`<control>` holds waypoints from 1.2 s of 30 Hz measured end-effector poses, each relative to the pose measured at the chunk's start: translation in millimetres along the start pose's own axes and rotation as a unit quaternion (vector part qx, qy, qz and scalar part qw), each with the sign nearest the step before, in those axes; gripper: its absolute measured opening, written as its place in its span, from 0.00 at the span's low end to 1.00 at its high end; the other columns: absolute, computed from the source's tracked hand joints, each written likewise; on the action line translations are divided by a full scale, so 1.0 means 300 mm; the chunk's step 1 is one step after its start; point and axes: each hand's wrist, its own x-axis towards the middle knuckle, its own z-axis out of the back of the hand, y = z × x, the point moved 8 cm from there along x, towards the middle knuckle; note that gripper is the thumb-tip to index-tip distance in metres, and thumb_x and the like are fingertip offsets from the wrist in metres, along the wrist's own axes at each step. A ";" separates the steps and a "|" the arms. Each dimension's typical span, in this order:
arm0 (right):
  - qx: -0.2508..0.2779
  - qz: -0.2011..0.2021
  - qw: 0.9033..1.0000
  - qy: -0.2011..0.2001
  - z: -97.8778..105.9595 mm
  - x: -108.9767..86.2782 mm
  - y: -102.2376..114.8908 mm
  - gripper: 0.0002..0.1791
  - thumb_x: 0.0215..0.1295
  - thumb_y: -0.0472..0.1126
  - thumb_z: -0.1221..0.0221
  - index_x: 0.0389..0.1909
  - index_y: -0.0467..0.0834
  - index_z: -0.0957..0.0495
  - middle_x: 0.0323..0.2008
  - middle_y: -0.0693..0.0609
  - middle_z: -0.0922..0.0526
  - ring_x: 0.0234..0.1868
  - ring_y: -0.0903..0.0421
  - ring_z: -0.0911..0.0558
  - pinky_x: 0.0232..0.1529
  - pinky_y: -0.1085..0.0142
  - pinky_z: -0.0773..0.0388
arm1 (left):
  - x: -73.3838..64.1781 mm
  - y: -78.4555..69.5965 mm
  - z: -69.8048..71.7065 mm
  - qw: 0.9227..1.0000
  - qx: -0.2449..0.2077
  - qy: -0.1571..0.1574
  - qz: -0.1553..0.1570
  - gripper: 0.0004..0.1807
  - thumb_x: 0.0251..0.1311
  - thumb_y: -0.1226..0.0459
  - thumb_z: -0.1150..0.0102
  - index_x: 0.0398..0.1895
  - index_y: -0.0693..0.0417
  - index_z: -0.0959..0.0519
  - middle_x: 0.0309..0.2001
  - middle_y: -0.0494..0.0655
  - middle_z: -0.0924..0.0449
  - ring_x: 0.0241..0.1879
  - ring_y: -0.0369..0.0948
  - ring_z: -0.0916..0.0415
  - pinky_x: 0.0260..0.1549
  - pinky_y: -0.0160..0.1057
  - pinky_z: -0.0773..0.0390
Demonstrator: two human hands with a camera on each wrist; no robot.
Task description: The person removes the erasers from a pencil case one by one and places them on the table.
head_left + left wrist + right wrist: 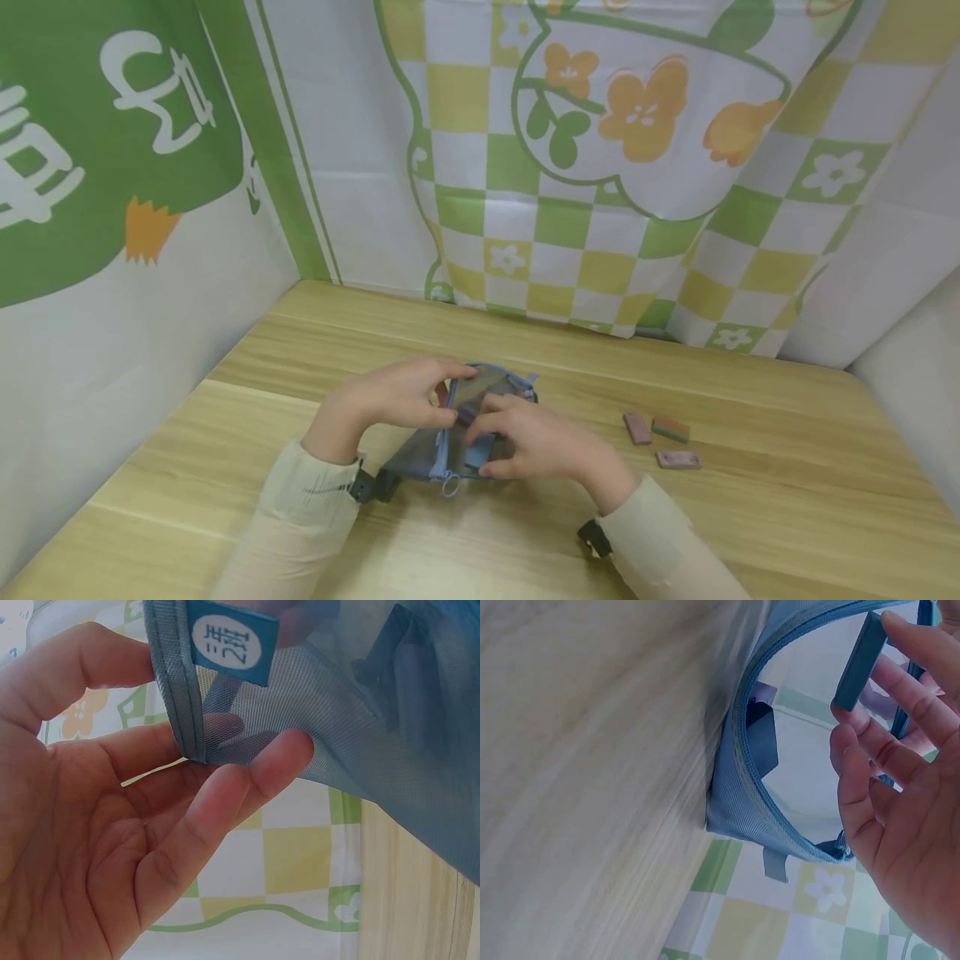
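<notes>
A blue mesh zip pouch (408, 460) lies on the table with its mouth gaping to the right. My left hand (397, 393) grips the rim of that mouth; in the left wrist view some fingers show through the mesh and others lie in front of it, beside a blue label (234, 641). Between the fingertips of my right hand (536, 437) is a small blue rectangular block (860, 664), pinched at the pouch's opening. Inside the pouch, dark blue shapes (761, 742) show near its wall. A zip pull ring (451, 484) hangs at the near corner.
On the wooden table (765, 517), right of the pouch, lie a pink block (637, 428), an orange and green block (671, 428) and a mottled pinkish block (678, 459). A checked, flowered cloth (570, 242) hangs behind the table.
</notes>
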 end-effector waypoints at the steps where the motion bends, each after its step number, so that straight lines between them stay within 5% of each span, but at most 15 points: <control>1: 0.000 -0.003 1.000 0.000 0.000 -0.003 -0.001 0.18 0.61 0.48 0.33 0.52 0.49 0.17 0.46 0.56 0.24 0.45 0.57 0.24 0.47 0.67 0.24 | 0.000 0.000 0.001 1.000 0.001 0.000 0.001 0.37 0.56 0.64 0.44 0.72 0.62 0.34 0.62 0.55 0.25 0.36 0.37 0.25 0.26 0.34 0.25; 36: 0.000 -0.026 0.998 -0.053 0.019 -0.130 -0.035 0.18 0.59 0.47 0.31 0.49 0.48 0.17 0.46 0.58 0.25 0.47 0.60 0.22 0.51 0.64 0.21 | -0.001 0.001 0.002 1.000 0.029 -0.001 -0.001 0.37 0.55 0.64 0.42 0.71 0.62 0.33 0.60 0.55 0.25 0.35 0.35 0.27 0.30 0.33 0.26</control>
